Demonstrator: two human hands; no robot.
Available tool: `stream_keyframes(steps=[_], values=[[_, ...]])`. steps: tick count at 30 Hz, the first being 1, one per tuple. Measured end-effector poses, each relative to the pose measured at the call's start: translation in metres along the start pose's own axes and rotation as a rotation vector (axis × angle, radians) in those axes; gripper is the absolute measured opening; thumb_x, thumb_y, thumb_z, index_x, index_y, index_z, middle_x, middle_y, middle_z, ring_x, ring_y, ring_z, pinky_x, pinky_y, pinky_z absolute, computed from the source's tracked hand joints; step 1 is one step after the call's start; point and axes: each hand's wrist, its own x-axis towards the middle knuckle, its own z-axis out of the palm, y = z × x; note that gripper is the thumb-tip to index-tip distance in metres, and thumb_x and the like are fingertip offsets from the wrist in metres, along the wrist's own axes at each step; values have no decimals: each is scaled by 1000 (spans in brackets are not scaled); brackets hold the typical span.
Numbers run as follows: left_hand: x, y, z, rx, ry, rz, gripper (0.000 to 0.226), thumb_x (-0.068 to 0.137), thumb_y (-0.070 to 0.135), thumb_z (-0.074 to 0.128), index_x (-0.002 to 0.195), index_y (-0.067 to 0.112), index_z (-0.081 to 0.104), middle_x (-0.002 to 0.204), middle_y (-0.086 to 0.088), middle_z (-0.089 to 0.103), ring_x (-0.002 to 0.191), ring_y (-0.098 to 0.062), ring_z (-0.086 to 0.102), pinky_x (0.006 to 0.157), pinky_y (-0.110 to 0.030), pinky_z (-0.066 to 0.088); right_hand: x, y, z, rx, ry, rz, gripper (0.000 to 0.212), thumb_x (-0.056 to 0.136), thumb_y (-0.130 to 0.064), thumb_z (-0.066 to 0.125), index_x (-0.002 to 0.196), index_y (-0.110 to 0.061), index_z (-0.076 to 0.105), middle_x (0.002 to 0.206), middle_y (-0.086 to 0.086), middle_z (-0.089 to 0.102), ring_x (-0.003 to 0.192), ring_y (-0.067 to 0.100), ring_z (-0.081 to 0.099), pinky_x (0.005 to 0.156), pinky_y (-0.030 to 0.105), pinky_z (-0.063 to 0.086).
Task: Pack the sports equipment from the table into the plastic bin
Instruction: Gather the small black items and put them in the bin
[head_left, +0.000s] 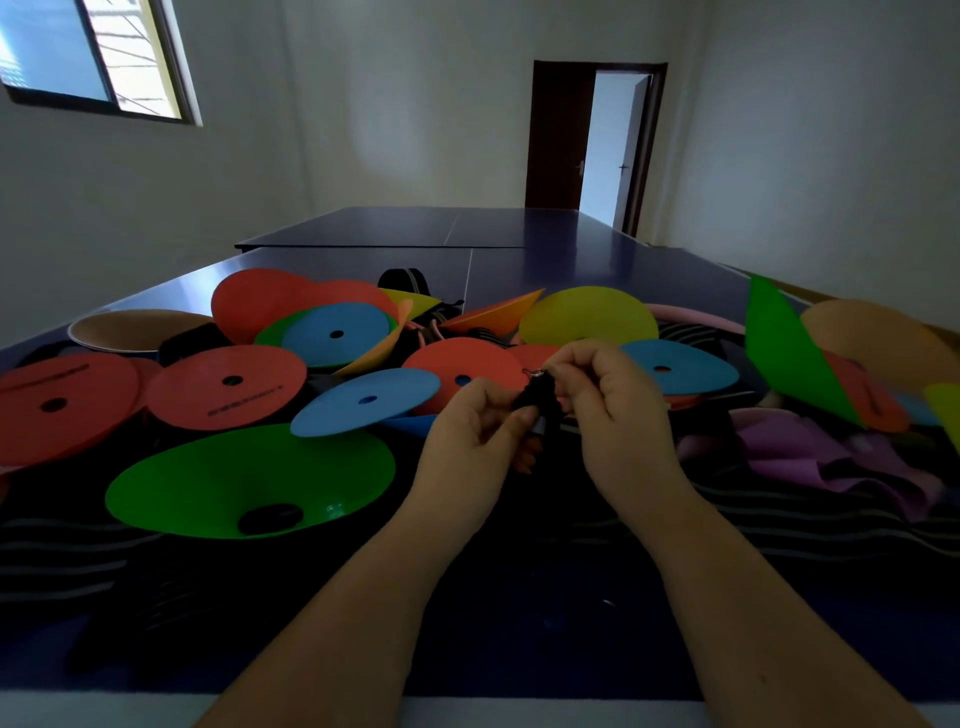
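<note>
Both hands meet above the middle of the table around a small black whistle (535, 397) with a metal ring on top. My left hand (467, 441) grips its lower body. My right hand (608, 400) pinches its top by the ring. Around them lie several flat disc cones: a green one (249, 478) at the near left, a blue one (363, 402) just left of my hands, red ones (228, 387) further left, a yellow one (587, 314) behind. No plastic bin can be made out.
The blue table-tennis table (519, 228) stretches away to an open door (613, 150). Black striped straps (805, 525) and purple bands (810, 447) lie at the right. A tan bowl-like cone (135, 330) sits at the far left, a green and an orange cone (872, 332) at the far right.
</note>
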Motion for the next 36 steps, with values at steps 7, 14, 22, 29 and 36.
stream_keyframes(steps=[7,14,22,29,36], values=[[3,-8,-3,122,80,2,6,97,11,60,97,15,66,77,0,71,64,-11,65,60,-21,53,10,11,-8,39,-113,110,22,91,-10,67,79,-29,69,77,-20,67,79,0,62,73,14,46],[-2,-15,-1,455,-119,-2,16,97,19,61,104,30,70,83,10,71,69,0,65,62,-11,49,8,15,-11,170,8,215,21,98,-15,57,87,-20,74,68,-24,63,67,-4,56,68,16,44],[-6,-12,0,577,-196,-39,24,102,19,52,119,23,68,88,10,68,68,10,58,62,-6,42,14,3,-24,147,-45,391,27,98,-20,55,81,-24,75,63,-11,55,61,6,51,69,32,47],[-27,23,-19,761,-135,-27,17,101,21,52,110,27,66,88,13,65,74,-1,59,58,-12,39,-46,-15,-47,-165,-426,303,8,92,-20,66,93,-28,64,87,-9,63,74,0,57,67,15,45],[-79,19,-40,697,-18,-148,9,98,17,57,105,20,63,79,5,70,63,-9,64,53,-17,45,-100,-20,-42,-404,-579,161,22,87,-40,70,101,-37,53,103,-20,52,99,1,50,90,29,46]])
